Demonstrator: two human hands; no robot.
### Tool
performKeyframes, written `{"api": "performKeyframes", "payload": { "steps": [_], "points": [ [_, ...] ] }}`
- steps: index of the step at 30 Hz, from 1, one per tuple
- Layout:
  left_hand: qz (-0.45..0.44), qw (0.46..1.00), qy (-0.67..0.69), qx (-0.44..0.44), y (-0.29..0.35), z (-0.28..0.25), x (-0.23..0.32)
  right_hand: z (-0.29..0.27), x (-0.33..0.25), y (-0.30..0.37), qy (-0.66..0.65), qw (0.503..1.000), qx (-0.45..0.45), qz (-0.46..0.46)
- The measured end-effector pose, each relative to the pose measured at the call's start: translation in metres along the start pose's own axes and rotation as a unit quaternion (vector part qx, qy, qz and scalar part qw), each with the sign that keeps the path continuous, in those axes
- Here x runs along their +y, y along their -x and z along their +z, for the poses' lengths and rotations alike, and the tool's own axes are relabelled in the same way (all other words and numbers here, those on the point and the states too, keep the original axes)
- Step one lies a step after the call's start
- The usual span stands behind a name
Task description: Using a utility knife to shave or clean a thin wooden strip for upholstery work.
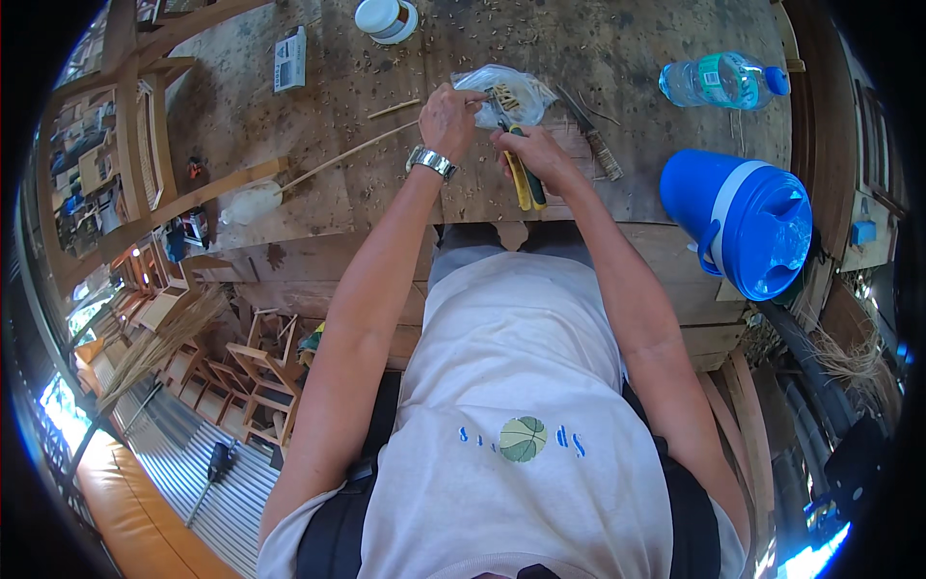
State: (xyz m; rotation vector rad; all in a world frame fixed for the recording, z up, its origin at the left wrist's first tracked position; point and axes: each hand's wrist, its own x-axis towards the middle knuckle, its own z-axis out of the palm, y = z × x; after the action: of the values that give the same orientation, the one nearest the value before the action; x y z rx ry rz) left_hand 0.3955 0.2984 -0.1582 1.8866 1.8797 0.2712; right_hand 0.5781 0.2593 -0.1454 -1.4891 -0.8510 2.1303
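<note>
My left hand (449, 121), with a metal watch at the wrist, is closed on a long thin wooden stick (352, 152). The stick runs out to the left, and its near-finger end is hidden by the hand. In my right hand (540, 156) are pliers (524, 179) with yellow and black handles, their jaws pointing at my left fingertips. Whether the jaws touch the stick is too small to tell. Just beyond both hands lies a clear plastic bag (529, 85) with short pale wooden pieces (505, 96) on it. Right of it rests a knife (596, 140) with a wrapped handle.
Small wood bits litter the worn wooden table (598, 48). At the back stand a white lidded jar (387, 19) and a small box (289, 60). To the right are a lying water bottle (719, 81) and a blue jug (723, 217). A shorter stick (394, 109) lies left.
</note>
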Motion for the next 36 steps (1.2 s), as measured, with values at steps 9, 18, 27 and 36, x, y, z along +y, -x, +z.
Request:
{"api": "performKeyframes", "payload": {
  "steps": [9,18,27,36],
  "points": [
    [0.018,1.0,-0.012,0.001,-0.001,0.005,-0.001,0.002,0.001,-0.003,-0.009,1.0,0.01,0.006],
    [0.017,1.0,0.001,0.027,0.019,-0.012,0.0,0.004,-0.004,0.02,0.052,0.998,0.021,-0.003],
    [-0.162,0.932,0.325,-0.001,0.116,-0.068,-0.018,0.036,0.073,0.051,0.605,0.758,0.076,-0.23],
    [-0.207,0.883,0.409,-0.104,0.178,-0.1,-0.006,0.055,0.034,0.044,0.238,0.941,-0.029,-0.241]
  ]
}}
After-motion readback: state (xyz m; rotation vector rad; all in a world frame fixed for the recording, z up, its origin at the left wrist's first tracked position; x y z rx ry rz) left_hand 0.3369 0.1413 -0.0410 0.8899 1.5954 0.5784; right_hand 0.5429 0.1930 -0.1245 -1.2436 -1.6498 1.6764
